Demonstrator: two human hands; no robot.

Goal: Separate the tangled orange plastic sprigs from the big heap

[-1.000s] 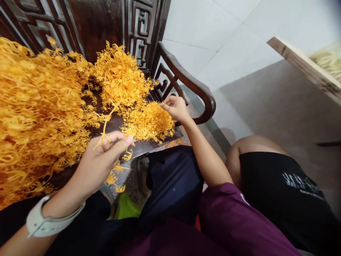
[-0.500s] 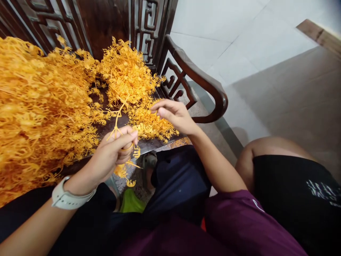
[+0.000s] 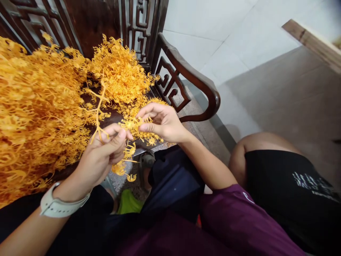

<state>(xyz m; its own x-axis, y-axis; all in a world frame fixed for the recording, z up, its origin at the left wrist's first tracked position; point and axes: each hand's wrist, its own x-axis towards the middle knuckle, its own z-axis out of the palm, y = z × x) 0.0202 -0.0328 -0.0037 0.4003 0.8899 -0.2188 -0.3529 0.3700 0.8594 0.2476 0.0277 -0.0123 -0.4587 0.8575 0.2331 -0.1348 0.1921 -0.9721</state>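
My left hand point(image 3: 108, 151), with a pale watch strap on its wrist, is closed around a thin orange-yellow plastic branched stem point(image 3: 100, 103). The stem's forked top rises above the fingers. Small claw-shaped plastic flower pieces point(image 3: 130, 151) hang below the same hand. My right hand point(image 3: 163, 122) is close beside it, thumb and fingers pinching a small spiky yellow plastic flower piece point(image 3: 145, 121). More yellow bits show between the two hands; whether they join the stem is hidden by the fingers.
A large heap of orange-yellow plastic pieces point(image 3: 42, 117) covers the left of a dark wooden bench, with a smaller heap point(image 3: 119, 71) behind my hands. The bench's curved armrest point(image 3: 197, 80) stands to the right. Another person's knee in black shorts point(image 3: 277, 177) is at my right.
My right hand has moved left toward my left hand and closed on a small yellow piece. The view has shifted slightly, and the stem still sits in my left hand.
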